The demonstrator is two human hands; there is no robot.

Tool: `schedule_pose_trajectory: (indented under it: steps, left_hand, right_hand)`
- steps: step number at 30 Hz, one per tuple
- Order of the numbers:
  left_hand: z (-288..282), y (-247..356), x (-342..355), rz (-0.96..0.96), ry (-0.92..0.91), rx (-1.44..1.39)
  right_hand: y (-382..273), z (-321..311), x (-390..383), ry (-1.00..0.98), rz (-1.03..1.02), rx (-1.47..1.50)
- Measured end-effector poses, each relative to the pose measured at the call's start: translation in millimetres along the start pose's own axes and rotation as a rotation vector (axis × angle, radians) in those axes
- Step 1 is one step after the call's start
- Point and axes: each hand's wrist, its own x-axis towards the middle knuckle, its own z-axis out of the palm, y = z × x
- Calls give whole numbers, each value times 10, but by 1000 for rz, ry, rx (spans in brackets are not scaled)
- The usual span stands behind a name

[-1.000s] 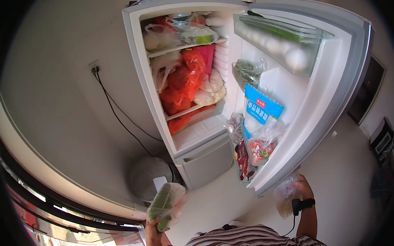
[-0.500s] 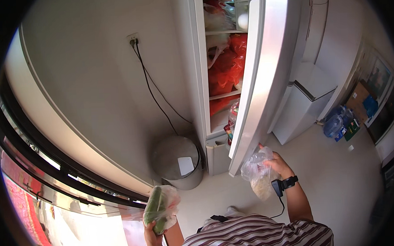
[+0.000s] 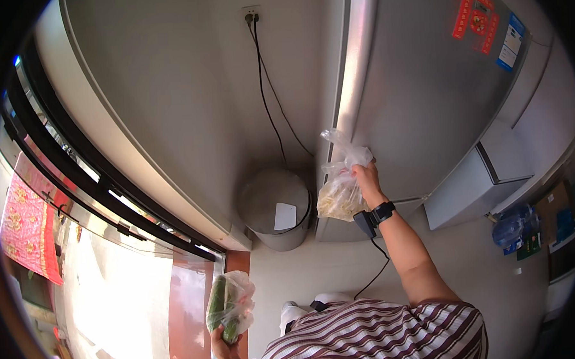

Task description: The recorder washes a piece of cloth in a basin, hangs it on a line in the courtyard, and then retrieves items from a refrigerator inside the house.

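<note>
Low on the left, my left hand [image 3: 225, 350] is closed around the lower end of a clear plastic bag of long green cucumbers [image 3: 220, 302]. My right hand [image 3: 368, 183] reaches forward against the edge of the grey refrigerator door [image 3: 419, 103]. Its fingers grip a clear plastic bag of pale yellowish strands, perhaps bean sprouts [image 3: 339, 196]; the bag's loose top spreads up along the door edge. The door looks closed, and the shelves behind it are hidden. Whether my right fingertips press on the door cannot be made out.
A grey lidded bin [image 3: 272, 206] with a white card [image 3: 285, 216] on top stands left of the refrigerator. Two cords hang from a wall socket [image 3: 251, 14]. A white chest-shaped appliance [image 3: 458, 194] and blue water bottles [image 3: 517, 226] are to the right. Black-framed sliding glass [image 3: 119, 212] borders the left.
The refrigerator door has swung shut, covering the shelves. My right hand has moved forward with its bag to the door edge. My left hand still holds the cucumber bag.
</note>
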Motion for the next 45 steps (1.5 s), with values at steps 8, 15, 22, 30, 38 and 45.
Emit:
schedule_pose_trajectory:
  steps: [8,15,22,30,38,45]
  left_hand:
    - [-41,-43,-254,121,43,-236]
    - [-550,-66,-478,368,129,-350]
    - [-1528,146,-775,420,185,-574]
    - [-2724,586,-1044,541,464,-635]
    - [-3305,678,-1011,693,744,-780]
    - [-3326,634,-734,715,1097,-931]
  right_hand:
    - [197,-135,275,-139,204,162]
    - [847,325,-143,-317,373,53]
    - [733,1461,-1304,-593,618,323]
    - [278,3390,-2707,-898,707,703]
    - [183,4981,-3534,-1243,1022,884]
    - [670,6269,-3823,-1435,1248,796]
